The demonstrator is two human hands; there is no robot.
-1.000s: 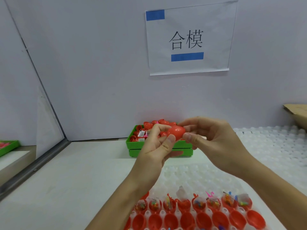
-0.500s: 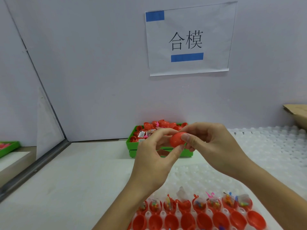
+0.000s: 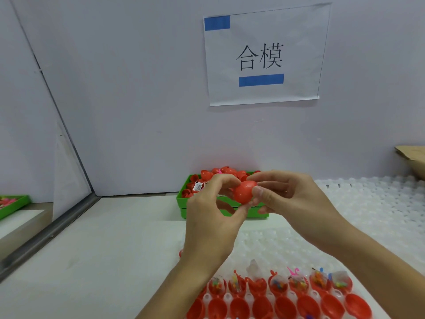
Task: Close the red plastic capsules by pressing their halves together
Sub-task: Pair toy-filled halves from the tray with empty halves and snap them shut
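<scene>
A red plastic capsule (image 3: 244, 192) is held in the air between both hands, its halves together. My left hand (image 3: 212, 217) pinches it from the left and below with thumb and fingers. My right hand (image 3: 292, 201) grips it from the right, thumb on its side. Behind the hands a green bin (image 3: 184, 199) holds a heap of red capsules. At the bottom a white moulded tray (image 3: 257, 247) carries a row of open red capsule halves (image 3: 279, 285) with small toys in them, and a row of empty red halves (image 3: 262, 308) in front.
A second white moulded tray (image 3: 372, 203) covers the table at the right. A cardboard box (image 3: 411, 160) sits at the far right edge. A paper sign (image 3: 262, 56) hangs on the wall. A mirror-like panel (image 3: 34, 157) stands at the left with another green bin (image 3: 13, 203).
The hands have lowered a little with the capsule and closed in on it; the capsule now sits more tightly between the fingers of both hands.
</scene>
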